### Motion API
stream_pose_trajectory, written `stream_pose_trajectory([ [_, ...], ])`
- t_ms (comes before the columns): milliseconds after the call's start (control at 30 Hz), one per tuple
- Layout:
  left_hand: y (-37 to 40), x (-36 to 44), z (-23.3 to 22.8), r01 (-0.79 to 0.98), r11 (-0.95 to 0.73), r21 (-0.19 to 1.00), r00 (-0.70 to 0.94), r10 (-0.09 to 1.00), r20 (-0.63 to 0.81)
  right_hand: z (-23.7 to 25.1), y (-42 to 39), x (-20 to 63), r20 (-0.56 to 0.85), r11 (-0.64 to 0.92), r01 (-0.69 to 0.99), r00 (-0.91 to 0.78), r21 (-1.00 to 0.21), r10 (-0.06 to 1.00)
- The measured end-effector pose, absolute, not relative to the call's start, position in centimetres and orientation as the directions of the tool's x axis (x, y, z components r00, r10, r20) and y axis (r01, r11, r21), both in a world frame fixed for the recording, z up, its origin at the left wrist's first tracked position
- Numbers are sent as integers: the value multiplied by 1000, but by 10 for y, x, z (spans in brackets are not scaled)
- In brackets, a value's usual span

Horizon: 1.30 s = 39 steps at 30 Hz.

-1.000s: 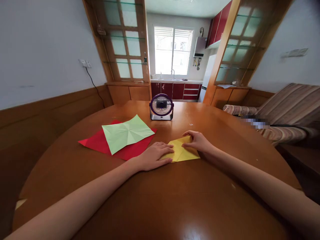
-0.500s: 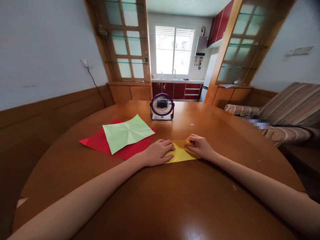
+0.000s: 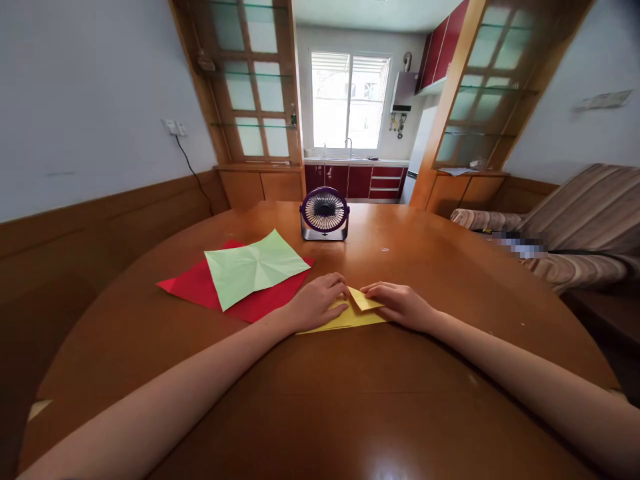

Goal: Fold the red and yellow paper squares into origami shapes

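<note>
A folded sheet of yellow paper (image 3: 353, 319) lies on the table in front of me. Across its left part rests my left hand (image 3: 316, 300), holding it down with the thumb apart from the fingers. My right hand (image 3: 406, 307) grips a folded flap on the right side, its fingers over the flap; the fingertips are partly hidden. The flap's pointed corner is turned over toward the left hand. To the left, a creased light green sheet (image 3: 257, 265) lies on top of a red sheet (image 3: 187, 287), close to my left hand.
A small purple desk fan (image 3: 325, 212) stands on the brown wooden table (image 3: 320, 413) beyond the paper. A tiny white scrap (image 3: 385, 249) lies right of the fan. A striped armchair (image 3: 585, 227) is beyond the table's right edge.
My right hand has moved slightly left and flattened, bringing a flap of the yellow paper over. More of the paper's lower left edge shows under my left hand, which has barely moved.
</note>
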<state>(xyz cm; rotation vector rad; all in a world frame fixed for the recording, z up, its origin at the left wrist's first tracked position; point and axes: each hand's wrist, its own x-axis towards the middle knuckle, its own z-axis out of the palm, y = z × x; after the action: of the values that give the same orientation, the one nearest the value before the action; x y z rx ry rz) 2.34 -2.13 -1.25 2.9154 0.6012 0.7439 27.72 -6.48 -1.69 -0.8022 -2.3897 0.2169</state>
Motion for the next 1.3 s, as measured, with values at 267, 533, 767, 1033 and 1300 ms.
stream_pose_trajectory([
  [267,-19,24,-17,309,-935,175,814,355,459,-17,-67,277,488,847,478,-696,-232,527],
  [533,-20,23,-18,291,-940,181,811,342,474,-17,-67,280,450,866,459,-742,-198,497],
  [767,-20,19,-17,251,-950,185,846,308,436,-13,-71,278,479,905,399,-772,-147,418],
  [1033,-21,14,-15,287,-944,163,876,327,355,-8,-77,273,426,940,317,-839,-127,340],
  [1300,-21,15,-16,296,-943,154,866,333,372,-10,-75,271,403,945,324,-859,-49,315],
])
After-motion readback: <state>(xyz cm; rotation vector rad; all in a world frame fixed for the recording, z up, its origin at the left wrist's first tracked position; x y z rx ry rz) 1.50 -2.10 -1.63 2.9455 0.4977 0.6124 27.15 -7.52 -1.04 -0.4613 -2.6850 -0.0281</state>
